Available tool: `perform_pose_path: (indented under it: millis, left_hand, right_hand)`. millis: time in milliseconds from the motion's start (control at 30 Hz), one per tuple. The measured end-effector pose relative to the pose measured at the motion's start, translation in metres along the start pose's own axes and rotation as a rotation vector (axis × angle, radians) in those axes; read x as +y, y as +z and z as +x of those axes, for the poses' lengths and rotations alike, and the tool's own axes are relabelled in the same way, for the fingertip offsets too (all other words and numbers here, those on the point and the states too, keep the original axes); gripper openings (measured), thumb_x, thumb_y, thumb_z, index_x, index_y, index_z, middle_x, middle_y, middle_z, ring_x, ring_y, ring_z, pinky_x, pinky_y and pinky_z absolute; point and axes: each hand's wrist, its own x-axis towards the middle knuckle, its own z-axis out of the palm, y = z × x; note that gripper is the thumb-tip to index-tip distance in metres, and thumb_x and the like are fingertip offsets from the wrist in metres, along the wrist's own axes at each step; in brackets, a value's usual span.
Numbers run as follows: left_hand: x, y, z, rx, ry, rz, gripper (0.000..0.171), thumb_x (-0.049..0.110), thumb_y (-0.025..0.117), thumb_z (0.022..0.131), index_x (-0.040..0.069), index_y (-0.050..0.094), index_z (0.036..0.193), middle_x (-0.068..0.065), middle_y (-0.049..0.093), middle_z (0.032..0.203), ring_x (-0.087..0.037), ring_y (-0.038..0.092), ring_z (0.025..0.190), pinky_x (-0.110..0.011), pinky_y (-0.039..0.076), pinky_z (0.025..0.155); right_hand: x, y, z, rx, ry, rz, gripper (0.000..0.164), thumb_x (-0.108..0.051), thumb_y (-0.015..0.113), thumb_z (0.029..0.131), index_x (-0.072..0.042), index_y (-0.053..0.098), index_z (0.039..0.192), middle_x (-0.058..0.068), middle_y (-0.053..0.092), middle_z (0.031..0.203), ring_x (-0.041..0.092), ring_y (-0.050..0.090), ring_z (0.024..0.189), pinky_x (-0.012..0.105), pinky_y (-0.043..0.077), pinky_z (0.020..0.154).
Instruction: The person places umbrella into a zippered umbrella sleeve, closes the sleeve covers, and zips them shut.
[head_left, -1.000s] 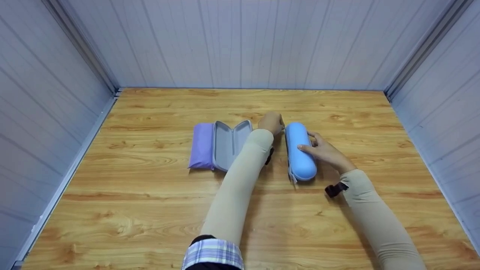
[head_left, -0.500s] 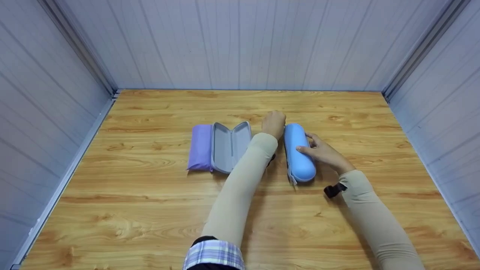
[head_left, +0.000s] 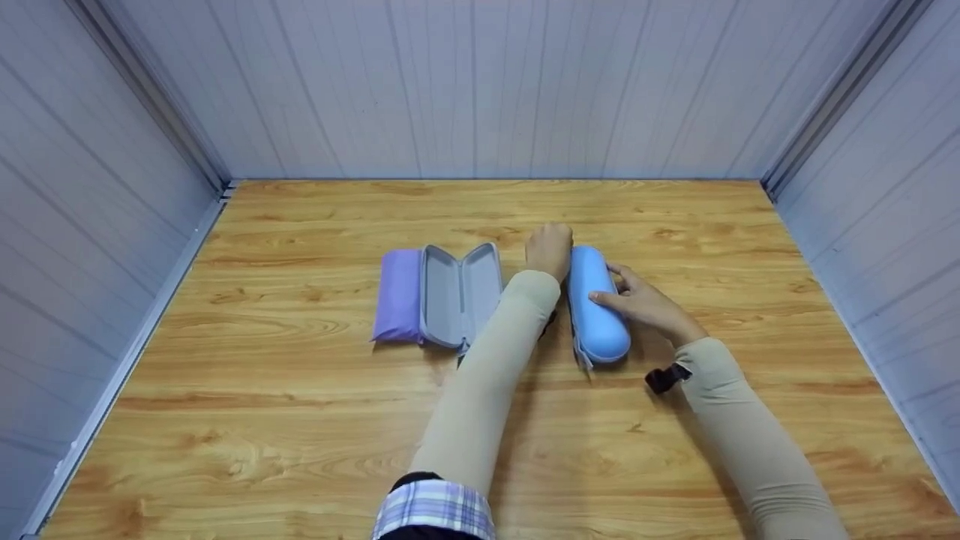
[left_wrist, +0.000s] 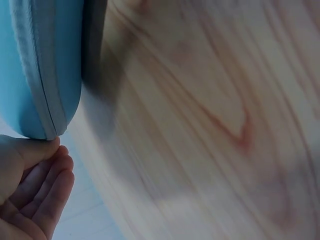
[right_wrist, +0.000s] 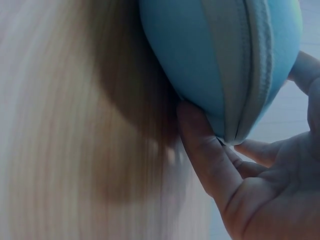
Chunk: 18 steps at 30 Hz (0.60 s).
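Observation:
A light blue zippered glasses case (head_left: 598, 307) lies zip side left on the table, with a grey tab hanging at its near end. At its far end is my left hand (head_left: 550, 250); the left wrist view has thumb and fingertips pinching the tip of the case's zip seam (left_wrist: 42, 75). Whether a zip pull sits between them is hidden. My right hand (head_left: 649, 304) holds the case from the right, thumb on top. In the right wrist view, the right fingers (right_wrist: 207, 150) curve around the end of the case.
Left of my left forearm lies an open clamshell case (head_left: 444, 300) with grey lining, partly covered by the sleeve. Beside it is a flat purple packet (head_left: 399, 296). Pale panel walls (head_left: 450, 90) border the wooden table (head_left: 262, 420) at the back and sides.
My left hand and forearm have shifted slightly right and nearer, uncovering more of the open case. The right hand keeps its hold on the blue case, which stays about where it was.

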Motion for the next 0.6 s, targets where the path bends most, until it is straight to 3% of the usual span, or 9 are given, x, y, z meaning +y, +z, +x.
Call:
perform_pose_path:
  millis: [367, 533, 600]
  left_hand:
    - [-0.002, -0.005, -0.001, -0.053, -0.03, -0.077, 0.021, 0.008, 0.059, 0.101, 0.012, 0.079, 0.105, -0.004, 0.074, 0.105, -0.02, 0.069, 0.096, -0.033, 0.058, 0.079]
    - [-0.002, -0.014, -0.004, -0.127, -0.053, -0.127, 0.021, 0.011, 0.059, 0.102, 0.011, 0.077, 0.113, -0.004, 0.073, 0.112, -0.019, 0.069, 0.1, -0.031, 0.057, 0.082]
    - [-0.002, -0.017, -0.005, -0.168, -0.064, -0.158, 0.021, 0.013, 0.059, 0.101, 0.011, 0.077, 0.113, -0.003, 0.073, 0.11, -0.017, 0.068, 0.094, -0.03, 0.057, 0.078]
  right_hand:
    - [0.006, 0.002, 0.006, -0.002, 0.008, 0.025, 0.095, -0.051, 0.064, 0.095, -0.01, 0.009, 0.161, 0.032, 0.039, 0.143, 0.044, 0.049, 0.125, 0.055, 0.042, 0.103]
    - [0.007, 0.001, 0.005, -0.013, 0.02, 0.047, 0.097, -0.051, 0.064, 0.095, -0.013, 0.006, 0.162, 0.033, 0.037, 0.145, 0.045, 0.048, 0.127, 0.056, 0.042, 0.103]
    - [0.007, 0.0, 0.005, -0.012, 0.015, 0.052, 0.098, -0.05, 0.065, 0.095, -0.012, 0.005, 0.162, 0.034, 0.035, 0.148, 0.046, 0.047, 0.128, 0.056, 0.041, 0.104]
